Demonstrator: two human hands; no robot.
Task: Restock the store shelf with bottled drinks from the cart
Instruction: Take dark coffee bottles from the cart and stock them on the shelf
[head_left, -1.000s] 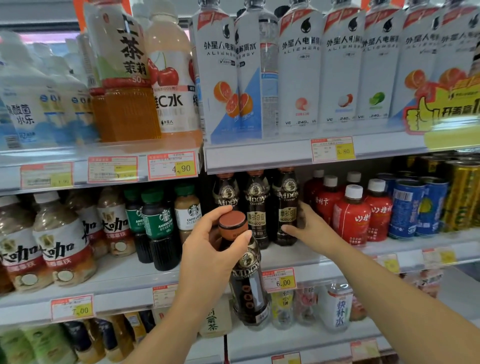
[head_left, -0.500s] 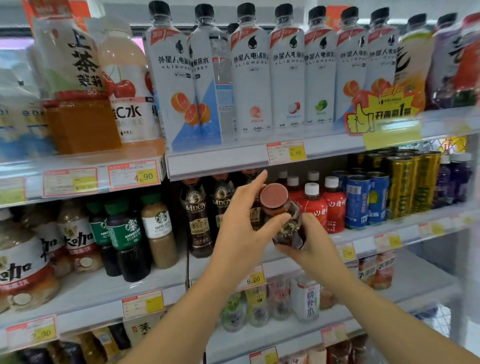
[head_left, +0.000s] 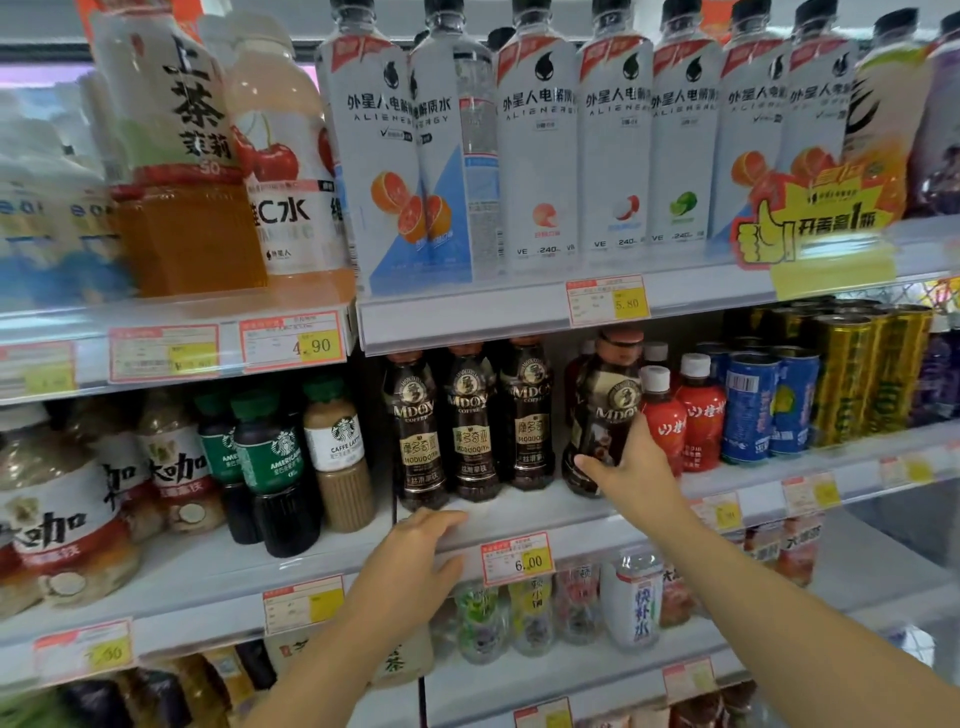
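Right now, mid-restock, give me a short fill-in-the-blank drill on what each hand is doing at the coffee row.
1. The right hand grips a dark coffee bottle that stands ____ of the three matching bottles.
2. The left hand rests on the ____ edge of the shelf, holding nothing.
3. The price tag below that row reads ____.
4. Red bottles beside the held one have ____ caps.

Missing words: right; front; 6.00; white
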